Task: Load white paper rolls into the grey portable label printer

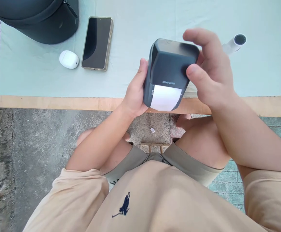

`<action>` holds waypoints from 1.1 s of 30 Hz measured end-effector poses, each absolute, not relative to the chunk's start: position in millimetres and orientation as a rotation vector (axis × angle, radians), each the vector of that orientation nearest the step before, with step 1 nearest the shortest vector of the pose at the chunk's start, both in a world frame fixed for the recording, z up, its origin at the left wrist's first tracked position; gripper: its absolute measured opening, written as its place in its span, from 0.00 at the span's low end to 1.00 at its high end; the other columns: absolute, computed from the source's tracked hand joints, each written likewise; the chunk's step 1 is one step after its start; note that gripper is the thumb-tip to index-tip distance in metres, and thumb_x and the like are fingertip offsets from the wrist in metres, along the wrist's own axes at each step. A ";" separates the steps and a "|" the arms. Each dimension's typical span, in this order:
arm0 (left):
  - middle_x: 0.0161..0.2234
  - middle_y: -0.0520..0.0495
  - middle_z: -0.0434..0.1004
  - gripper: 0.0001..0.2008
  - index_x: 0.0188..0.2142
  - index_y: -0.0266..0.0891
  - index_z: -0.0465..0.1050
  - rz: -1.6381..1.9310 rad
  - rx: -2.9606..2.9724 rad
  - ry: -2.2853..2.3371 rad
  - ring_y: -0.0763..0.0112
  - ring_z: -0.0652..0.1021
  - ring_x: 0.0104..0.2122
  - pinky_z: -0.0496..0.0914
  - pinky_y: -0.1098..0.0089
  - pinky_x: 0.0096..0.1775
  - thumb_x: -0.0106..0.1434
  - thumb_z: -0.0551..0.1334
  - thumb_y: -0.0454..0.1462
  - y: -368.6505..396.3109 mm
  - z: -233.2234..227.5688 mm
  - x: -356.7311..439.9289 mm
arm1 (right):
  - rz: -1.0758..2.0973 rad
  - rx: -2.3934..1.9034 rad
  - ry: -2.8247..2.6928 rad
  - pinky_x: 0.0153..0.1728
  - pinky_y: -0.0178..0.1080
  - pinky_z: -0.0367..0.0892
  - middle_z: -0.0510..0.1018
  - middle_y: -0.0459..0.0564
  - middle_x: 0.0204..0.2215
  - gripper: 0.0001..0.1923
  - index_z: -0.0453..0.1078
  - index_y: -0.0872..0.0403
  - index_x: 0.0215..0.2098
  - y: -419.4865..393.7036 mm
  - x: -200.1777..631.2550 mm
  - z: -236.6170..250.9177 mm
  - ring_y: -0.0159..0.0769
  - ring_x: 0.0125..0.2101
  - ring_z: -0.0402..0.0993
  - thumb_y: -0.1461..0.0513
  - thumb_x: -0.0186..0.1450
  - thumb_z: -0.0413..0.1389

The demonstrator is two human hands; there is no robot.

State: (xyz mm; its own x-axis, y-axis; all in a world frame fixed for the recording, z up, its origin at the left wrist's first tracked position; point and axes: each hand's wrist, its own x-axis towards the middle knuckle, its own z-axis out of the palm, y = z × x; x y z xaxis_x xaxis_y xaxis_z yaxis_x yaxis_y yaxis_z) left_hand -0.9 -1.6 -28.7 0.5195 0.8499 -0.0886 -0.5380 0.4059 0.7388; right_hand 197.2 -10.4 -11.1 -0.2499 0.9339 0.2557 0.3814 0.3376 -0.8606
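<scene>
A dark label printer (173, 66), marked NIIMBOT, is held tilted above the table's front edge. A strip of white label paper (166, 97) covers its lower front. My left hand (136, 91) grips the printer along its left side, thumb up the edge and the other fingers hidden beneath. At the opposite side is my right hand (211, 67), thumb and index finger spread wide. Its thumb tip overlaps the printer's right edge, and another finger lies close to that side, partly hidden. Whether these fingers press on the casing is hard to see.
On the pale table cloth (135, 29) lie a smartphone (97, 43) and a white rounded case (69, 59). A black zippered bag (46, 24) stands at the far left. Behind my right hand is a white cylinder (234, 43) with a dark end. The wooden table edge (58, 102) runs across.
</scene>
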 end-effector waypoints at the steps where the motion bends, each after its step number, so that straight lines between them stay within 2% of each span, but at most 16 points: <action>1: 0.46 0.49 0.89 0.28 0.44 0.43 0.83 0.936 0.702 0.553 0.52 0.76 0.70 0.78 0.54 0.66 0.78 0.49 0.56 -1.3 -28.8 -0.2 | 0.844 -1.124 -1.812 0.60 0.47 0.78 0.71 0.47 0.69 0.35 0.63 0.37 0.68 -10.7 197.4 -10.9 0.47 0.65 0.73 0.34 0.70 0.55; 3: 0.48 0.48 0.89 0.28 0.44 0.43 0.82 0.931 0.686 0.642 0.53 0.74 0.71 0.78 0.54 0.66 0.78 0.49 0.56 -0.4 -30.3 0.2 | 0.822 -1.048 -1.852 0.64 0.50 0.76 0.71 0.49 0.69 0.33 0.63 0.39 0.70 -11.9 197.7 -11.2 0.48 0.68 0.70 0.39 0.72 0.57; 5: 0.49 0.47 0.89 0.28 0.44 0.43 0.82 0.925 0.665 0.694 0.52 0.75 0.71 0.79 0.54 0.65 0.78 0.48 0.56 1.1 -32.7 -0.4 | 0.822 -1.039 -1.912 0.66 0.53 0.75 0.68 0.50 0.71 0.35 0.61 0.39 0.72 -13.5 198.8 -12.2 0.49 0.70 0.68 0.42 0.71 0.60; 9: 0.46 0.47 0.89 0.29 0.43 0.43 0.81 0.884 0.638 0.686 0.51 0.78 0.68 0.81 0.53 0.62 0.78 0.47 0.56 4.8 -36.3 -1.6 | 0.818 -1.021 -1.964 0.67 0.55 0.74 0.64 0.50 0.73 0.45 0.58 0.36 0.74 -14.4 204.2 -14.7 0.51 0.70 0.66 0.42 0.64 0.68; 11: 0.46 0.46 0.89 0.30 0.44 0.43 0.81 0.845 0.637 0.638 0.50 0.78 0.68 0.81 0.52 0.62 0.77 0.48 0.59 6.0 -35.8 -1.0 | 0.755 -1.033 -1.945 0.64 0.55 0.76 0.67 0.50 0.71 0.44 0.62 0.36 0.71 -14.0 206.1 -13.3 0.53 0.69 0.67 0.41 0.61 0.70; 13: 0.46 0.47 0.88 0.31 0.46 0.43 0.81 0.831 0.652 0.590 0.48 0.78 0.68 0.81 0.51 0.62 0.75 0.49 0.62 6.0 -34.2 -0.2 | 0.587 -1.037 -1.880 0.54 0.53 0.80 0.74 0.52 0.63 0.39 0.69 0.39 0.65 -13.9 205.1 -8.8 0.52 0.61 0.73 0.39 0.60 0.70; 15: 0.47 0.48 0.88 0.30 0.48 0.43 0.80 0.843 0.696 0.558 0.49 0.78 0.68 0.79 0.53 0.64 0.74 0.52 0.62 4.7 -33.1 0.1 | 0.394 -1.058 -1.732 0.39 0.48 0.78 0.77 0.51 0.52 0.29 0.74 0.43 0.54 -14.1 200.7 -2.0 0.42 0.43 0.77 0.39 0.62 0.69; 17: 0.47 0.49 0.88 0.26 0.50 0.44 0.80 0.857 0.758 0.561 0.51 0.80 0.66 0.79 0.55 0.64 0.73 0.57 0.59 2.9 -33.3 -0.5 | 0.281 -1.109 -1.549 0.29 0.43 0.71 0.74 0.47 0.45 0.23 0.73 0.46 0.44 -14.1 194.5 5.2 0.29 0.28 0.68 0.39 0.65 0.67; 18: 0.47 0.50 0.88 0.24 0.50 0.44 0.80 0.862 0.781 0.573 0.51 0.81 0.65 0.79 0.56 0.63 0.73 0.59 0.58 2.0 -34.0 -1.0 | 0.255 -1.118 -1.477 0.28 0.42 0.69 0.72 0.46 0.44 0.24 0.72 0.47 0.40 -13.6 191.6 8.0 0.26 0.25 0.64 0.38 0.66 0.66; 19: 0.48 0.50 0.88 0.23 0.51 0.44 0.80 0.873 0.792 0.590 0.51 0.82 0.64 0.80 0.56 0.62 0.73 0.61 0.57 1.2 -34.9 -1.7 | 0.245 -1.123 -1.432 0.28 0.42 0.70 0.69 0.46 0.43 0.26 0.70 0.48 0.38 -12.9 189.3 10.1 0.25 0.25 0.64 0.37 0.66 0.65; 21: 0.49 0.50 0.87 0.23 0.51 0.44 0.81 0.894 0.787 0.597 0.51 0.83 0.62 0.81 0.57 0.60 0.73 0.60 0.57 0.3 -37.2 -3.0 | 0.250 -1.122 -1.440 0.33 0.43 0.74 0.68 0.47 0.40 0.26 0.68 0.47 0.36 -10.7 187.4 11.5 0.31 0.29 0.70 0.37 0.67 0.64; 24: 0.49 0.49 0.87 0.22 0.50 0.44 0.80 0.914 0.766 0.571 0.51 0.83 0.63 0.81 0.56 0.60 0.73 0.59 0.57 0.4 -41.2 -4.7 | 0.296 -1.191 -1.741 0.37 0.46 0.76 0.75 0.48 0.37 0.16 0.70 0.47 0.37 -7.9 190.6 9.7 0.39 0.35 0.75 0.45 0.71 0.62; 27: 0.49 0.47 0.86 0.18 0.49 0.45 0.77 0.900 0.783 0.596 0.48 0.82 0.63 0.82 0.53 0.59 0.71 0.63 0.54 0.6 -44.0 -5.3 | 0.246 -1.323 -2.099 0.36 0.46 0.76 0.83 0.48 0.44 0.07 0.75 0.46 0.44 -7.4 196.1 9.4 0.39 0.32 0.75 0.54 0.69 0.64; 29: 0.47 0.47 0.85 0.16 0.49 0.45 0.75 0.905 0.798 0.612 0.47 0.82 0.63 0.82 0.52 0.58 0.69 0.66 0.52 0.1 -44.3 -5.1 | 0.150 -1.401 -2.188 0.36 0.46 0.75 0.84 0.47 0.45 0.11 0.77 0.44 0.48 -8.0 197.9 10.8 0.39 0.32 0.75 0.58 0.67 0.64; 33: 0.44 0.48 0.84 0.15 0.49 0.46 0.74 0.922 0.807 0.593 0.48 0.83 0.61 0.83 0.54 0.54 0.68 0.67 0.49 -1.6 -42.9 -4.3 | 0.056 -1.497 -2.241 0.32 0.45 0.73 0.81 0.46 0.35 0.15 0.77 0.43 0.49 -6.7 195.7 10.5 0.41 0.30 0.74 0.57 0.63 0.67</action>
